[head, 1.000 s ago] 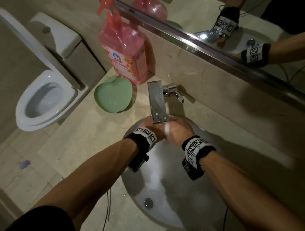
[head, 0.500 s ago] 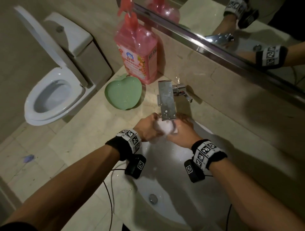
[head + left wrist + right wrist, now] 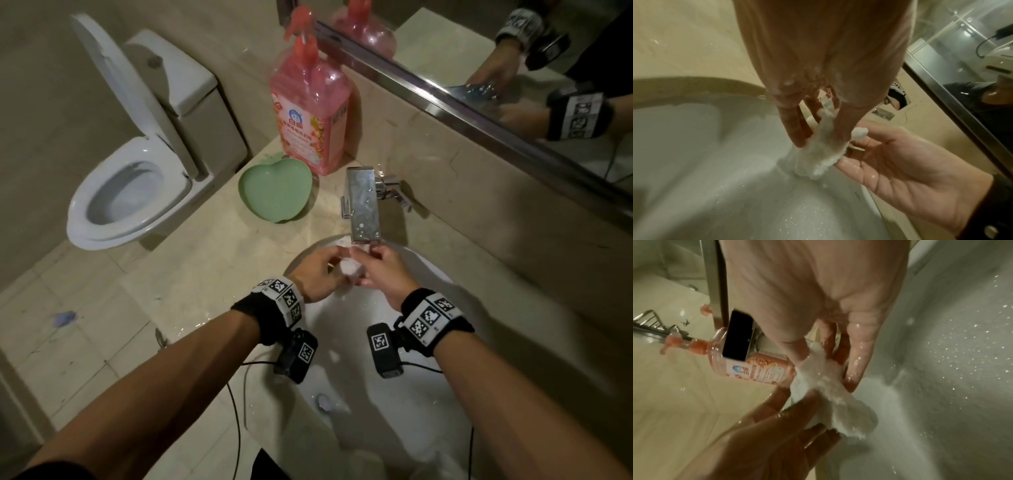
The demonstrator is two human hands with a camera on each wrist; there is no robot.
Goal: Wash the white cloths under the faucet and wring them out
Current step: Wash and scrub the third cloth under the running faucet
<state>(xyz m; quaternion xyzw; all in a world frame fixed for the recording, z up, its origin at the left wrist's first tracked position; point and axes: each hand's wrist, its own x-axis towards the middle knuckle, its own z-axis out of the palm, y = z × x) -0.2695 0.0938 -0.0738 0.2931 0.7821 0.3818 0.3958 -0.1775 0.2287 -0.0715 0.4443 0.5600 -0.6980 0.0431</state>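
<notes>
Cloth: one wet white cloth (image 3: 819, 152), bunched into a short roll, held over the white sink basin (image 3: 346, 346) just below the faucet spout (image 3: 363, 205).
Cloth axis: in the left wrist view the long axis runs from between the left fingers down toward the basin, lower end hanging free.
Left hand (image 3: 317, 272): fingers (image 3: 792, 129) and thumb pinch the upper part of the cloth; palm turned toward the right hand.
Right hand (image 3: 385, 270): fingers loosely curled round the cloth (image 3: 830, 386), thumb on its near side, skin wet.
Arms: both forearms reach forward over the basin, wrists close together, each with a black band bearing square black-and-white markers.
Labels: pink pump bottle (image 3: 310, 113) stands on the counter left of the faucet; its label shows a blue round logo and Chinese characters, too small to read.
Other: green apple-shaped dish (image 3: 275, 193) just beside the bottle; toilet (image 3: 137, 171), lid up, far left.
</notes>
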